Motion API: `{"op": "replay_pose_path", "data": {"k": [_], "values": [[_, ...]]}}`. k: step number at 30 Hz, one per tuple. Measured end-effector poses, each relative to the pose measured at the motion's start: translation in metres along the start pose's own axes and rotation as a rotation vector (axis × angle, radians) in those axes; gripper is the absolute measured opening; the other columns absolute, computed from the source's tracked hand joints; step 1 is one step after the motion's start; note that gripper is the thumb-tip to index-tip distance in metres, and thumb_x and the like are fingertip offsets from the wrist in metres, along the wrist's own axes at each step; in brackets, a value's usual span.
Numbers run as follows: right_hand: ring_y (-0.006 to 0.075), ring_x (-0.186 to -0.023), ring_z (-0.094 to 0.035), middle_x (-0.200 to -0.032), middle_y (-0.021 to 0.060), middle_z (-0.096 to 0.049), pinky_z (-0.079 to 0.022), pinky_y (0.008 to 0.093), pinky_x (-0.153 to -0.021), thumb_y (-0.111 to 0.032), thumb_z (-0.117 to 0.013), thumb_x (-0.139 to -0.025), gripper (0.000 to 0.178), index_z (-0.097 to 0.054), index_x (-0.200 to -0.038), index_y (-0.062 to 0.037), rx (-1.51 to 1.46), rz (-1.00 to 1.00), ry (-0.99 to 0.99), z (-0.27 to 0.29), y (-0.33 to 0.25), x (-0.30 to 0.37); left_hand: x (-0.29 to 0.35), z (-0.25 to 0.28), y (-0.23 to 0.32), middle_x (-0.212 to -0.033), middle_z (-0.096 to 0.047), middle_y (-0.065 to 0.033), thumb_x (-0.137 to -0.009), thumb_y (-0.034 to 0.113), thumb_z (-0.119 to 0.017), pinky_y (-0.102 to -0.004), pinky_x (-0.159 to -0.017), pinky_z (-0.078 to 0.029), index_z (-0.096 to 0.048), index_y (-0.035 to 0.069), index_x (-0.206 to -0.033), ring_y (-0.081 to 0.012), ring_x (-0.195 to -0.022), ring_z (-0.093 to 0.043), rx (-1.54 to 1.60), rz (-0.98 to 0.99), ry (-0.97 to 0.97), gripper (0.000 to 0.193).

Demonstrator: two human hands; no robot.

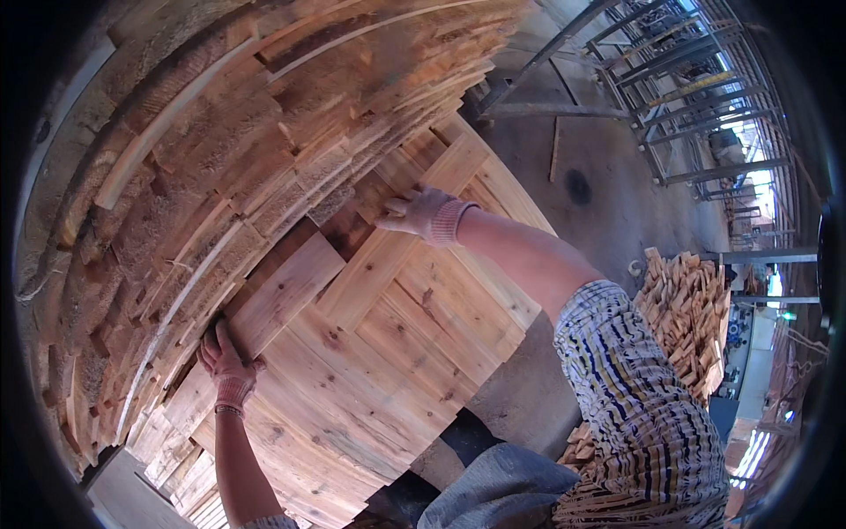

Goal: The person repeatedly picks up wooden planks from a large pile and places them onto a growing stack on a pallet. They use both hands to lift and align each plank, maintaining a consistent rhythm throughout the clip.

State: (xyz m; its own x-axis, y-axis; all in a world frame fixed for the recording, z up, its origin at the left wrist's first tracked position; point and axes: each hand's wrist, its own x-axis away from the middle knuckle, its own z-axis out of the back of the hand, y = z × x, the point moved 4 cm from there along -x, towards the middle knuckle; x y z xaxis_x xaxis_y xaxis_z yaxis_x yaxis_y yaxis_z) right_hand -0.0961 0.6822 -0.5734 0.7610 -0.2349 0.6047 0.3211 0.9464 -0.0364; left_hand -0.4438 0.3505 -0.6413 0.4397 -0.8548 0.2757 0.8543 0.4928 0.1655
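Observation:
My left hand (231, 366), in a pale pinkish knit glove, lies by the lower-left end of a short wooden board (291, 286). Its fingers are stretched along the board's end, with the thumb apart. Further off, my right hand (421, 214) wears a similar glove. It rests with fingers spread over a lighter plank (374, 278), beside a dark gap in the top layer. Both hands are above a stack of knotty planks (344, 397) laid side by side, with some lying across others.
A tall wall of stacked rough boards (220, 141) curves along the left, close to both hands. On the right, a heap of small wood pieces (683, 317) sits on the concrete floor (608, 207). Metal racks (687, 88) stand at the far right.

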Motion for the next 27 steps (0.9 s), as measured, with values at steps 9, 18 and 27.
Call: {"op": "replay_pose_path", "data": {"k": [9, 18, 27], "values": [[0.0346, -0.146, -0.036, -0.159, 0.0119, -0.036, -0.038, 0.0509, -0.114, -0.002, -0.058, -0.090, 0.078, -0.033, -0.156, -0.0345, 0.075, -0.081, 0.028, -0.024, 0.048, 0.014, -0.004, 0.004, -0.006, -0.158, -0.023, -0.0230, -0.056, 0.028, -0.095, -0.0573, -0.123, -0.014, -0.013, 0.018, -0.161, -0.0431, -0.147, -0.022, 0.017, 0.034, -0.026, 0.133], [0.0390, -0.140, -0.043, -0.152, 0.0181, -0.045, -0.036, 0.0438, -0.116, -0.032, -0.074, -0.088, 0.076, -0.040, -0.152, -0.0109, -0.455, -0.558, 0.542, -0.032, 0.083, 0.082, -0.003, 0.005, -0.010, -0.158, -0.025, -0.0218, -0.055, 0.031, -0.096, -0.0557, -0.125, -0.012, -0.017, 0.017, -0.160, -0.0426, -0.147, -0.021, -0.022, 0.047, -0.018, 0.132], [0.0422, -0.133, -0.051, -0.141, 0.0266, -0.056, -0.039, 0.0457, -0.111, -0.072, -0.042, -0.095, 0.086, -0.039, -0.152, -0.0079, -0.605, -1.434, 0.299, -0.150, 0.149, 0.136, -0.005, 0.010, 0.006, -0.155, -0.030, -0.0217, -0.055, 0.022, -0.095, -0.0552, -0.123, -0.015, -0.018, 0.015, -0.160, -0.0432, -0.145, -0.023, -0.018, -0.005, 0.000, 0.130]]}}
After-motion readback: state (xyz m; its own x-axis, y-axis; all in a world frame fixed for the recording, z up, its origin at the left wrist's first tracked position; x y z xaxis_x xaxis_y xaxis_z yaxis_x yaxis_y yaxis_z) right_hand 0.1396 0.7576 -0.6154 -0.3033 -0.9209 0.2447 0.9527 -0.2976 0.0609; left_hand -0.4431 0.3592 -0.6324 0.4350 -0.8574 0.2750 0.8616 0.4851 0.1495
